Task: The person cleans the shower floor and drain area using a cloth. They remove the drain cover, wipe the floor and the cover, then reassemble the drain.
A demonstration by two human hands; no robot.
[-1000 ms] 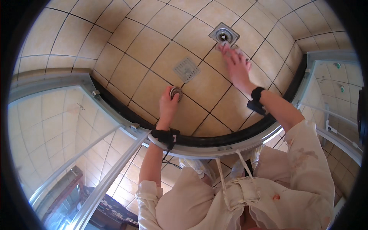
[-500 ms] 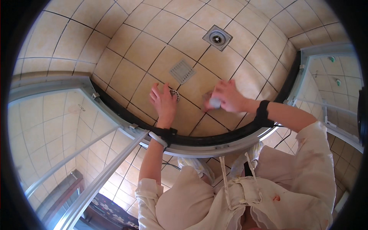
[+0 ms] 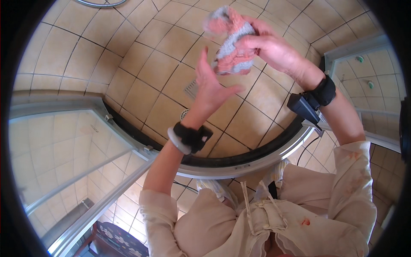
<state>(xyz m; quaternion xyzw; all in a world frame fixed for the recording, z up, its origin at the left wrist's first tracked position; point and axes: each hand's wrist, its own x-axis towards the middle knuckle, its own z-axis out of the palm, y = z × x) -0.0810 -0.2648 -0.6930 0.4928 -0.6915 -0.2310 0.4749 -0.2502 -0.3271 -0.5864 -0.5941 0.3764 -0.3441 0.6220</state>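
A striped pink and grey cloth (image 3: 234,52) hangs bunched above the tiled floor, and my right hand (image 3: 278,49) grips its right side. To the left of the cloth is my left hand (image 3: 210,87), fingers stretched and thumb spread, with nothing in it. I cannot tell whether its fingertips touch the cloth. A square floor grate (image 3: 191,88) is partly covered by my left hand. Beside my left wrist, a round perforated drain cover (image 3: 184,113) lies on the tiles, partly hidden by the forearm.
A curved black and white shower threshold (image 3: 227,162) runs between me and the shower floor. Glass shower doors (image 3: 64,145) stand at left and a glass panel (image 3: 349,85) at right. A metal hose (image 3: 102,5) shows at the top left.
Both hands have risen from the floor and moved farther out. The cloth is now lifted in my right hand. The open square drain, visible before, is hidden behind the cloth and hand.
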